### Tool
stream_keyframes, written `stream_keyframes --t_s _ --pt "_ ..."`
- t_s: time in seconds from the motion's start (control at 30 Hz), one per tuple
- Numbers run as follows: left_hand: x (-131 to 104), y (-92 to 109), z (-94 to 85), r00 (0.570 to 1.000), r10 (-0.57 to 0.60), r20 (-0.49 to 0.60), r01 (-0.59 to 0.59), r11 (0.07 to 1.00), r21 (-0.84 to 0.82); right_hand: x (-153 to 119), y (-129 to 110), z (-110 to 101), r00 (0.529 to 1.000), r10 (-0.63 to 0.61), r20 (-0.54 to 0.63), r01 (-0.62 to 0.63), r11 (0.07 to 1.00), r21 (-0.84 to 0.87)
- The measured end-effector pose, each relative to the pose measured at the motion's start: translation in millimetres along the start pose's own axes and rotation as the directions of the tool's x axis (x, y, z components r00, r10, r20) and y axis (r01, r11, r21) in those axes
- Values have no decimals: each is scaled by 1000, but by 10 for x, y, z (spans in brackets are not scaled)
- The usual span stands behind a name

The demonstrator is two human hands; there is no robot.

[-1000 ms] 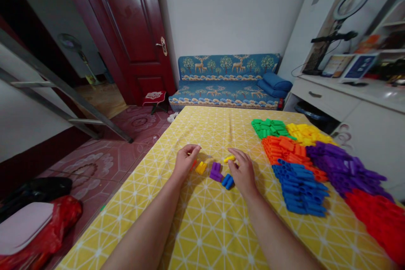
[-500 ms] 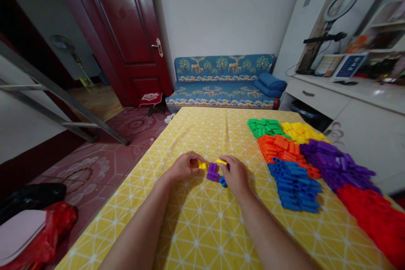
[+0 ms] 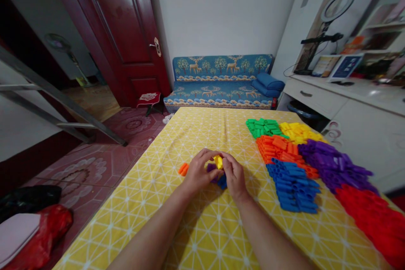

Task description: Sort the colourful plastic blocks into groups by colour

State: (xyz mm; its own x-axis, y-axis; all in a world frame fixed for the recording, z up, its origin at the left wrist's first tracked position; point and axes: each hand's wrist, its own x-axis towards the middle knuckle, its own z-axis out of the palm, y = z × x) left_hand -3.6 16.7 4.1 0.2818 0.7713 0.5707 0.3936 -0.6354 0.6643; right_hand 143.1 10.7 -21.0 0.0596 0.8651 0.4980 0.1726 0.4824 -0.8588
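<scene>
Both hands meet over the middle of the table. Between their fingertips are small yellow plastic tube pieces [image 3: 218, 161]. My left hand [image 3: 201, 171] is closed on the yellow pieces from the left, and my right hand [image 3: 233, 173] pinches them from the right. Below the hands lie purple tube pieces [image 3: 211, 168], partly hidden by the left fingers, and blue pieces [image 3: 222, 182] near the right palm. Just left of my left hand, orange tube pieces [image 3: 183, 169] rest on the cloth.
On the right of the yellow tablecloth [image 3: 152, 202] are sorted piles of tubes: green [image 3: 265, 128], yellow [image 3: 299, 132], orange [image 3: 278, 148], blue [image 3: 294, 185], purple [image 3: 335, 164] and red [image 3: 370, 219]. A blue patterned sofa [image 3: 218, 88] stands beyond the table.
My left hand has moved right and let the orange pieces stay on the cloth. The yellow pieces, apart before, are now together between both hands, raised over the purple ones.
</scene>
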Motion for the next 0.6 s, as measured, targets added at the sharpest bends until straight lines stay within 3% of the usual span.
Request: stream_keyframes --t_s 0.1,0.23,0.37,0.47,0.6 --pt "-13 -11 1 1000 1 -11 0 1000 20 -11 -34 12 997 51 53 -51 999 3" --pt "-59 -72 -12 1000 -11 -8 11 998 65 -33 -61 58 992 123 -29 -123 992 22" --pt "-134 -210 -34 998 -65 18 62 992 110 66 -168 -2 934 310 -178 -246 919 309" --pt "-155 -280 -44 994 -103 47 95 986 136 379 -242 -319 874 398 -278 -233 846 479" --pt "-125 -254 -46 989 -82 124 64 988 143 1092 -162 -1130 825 414 -384 -219 861 459"
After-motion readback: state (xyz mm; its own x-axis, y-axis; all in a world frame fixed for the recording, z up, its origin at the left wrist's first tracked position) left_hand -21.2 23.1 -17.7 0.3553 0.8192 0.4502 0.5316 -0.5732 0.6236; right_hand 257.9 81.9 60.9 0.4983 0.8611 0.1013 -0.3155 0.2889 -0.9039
